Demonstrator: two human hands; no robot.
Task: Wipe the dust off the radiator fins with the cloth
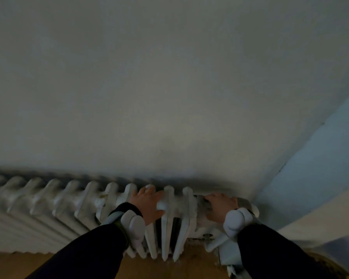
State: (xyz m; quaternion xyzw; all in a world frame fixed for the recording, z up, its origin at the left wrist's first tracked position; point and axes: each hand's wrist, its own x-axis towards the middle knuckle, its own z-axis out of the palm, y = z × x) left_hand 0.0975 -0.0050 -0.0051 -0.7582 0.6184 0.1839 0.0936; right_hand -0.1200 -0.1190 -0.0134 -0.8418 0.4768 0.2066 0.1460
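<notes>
Left hand (147, 205) rests flat on radiator fins (69, 198); flat right hand (220, 207) presses cloth (202, 201).

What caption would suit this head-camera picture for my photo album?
Left hand resting atop a white radiator, right hand on a grey cloth at its right end.

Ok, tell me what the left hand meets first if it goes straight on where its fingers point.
Probably the wall behind the radiator; the left hand lies on the fin tops, fingers aimed at it. Gap depth unclear.
</notes>
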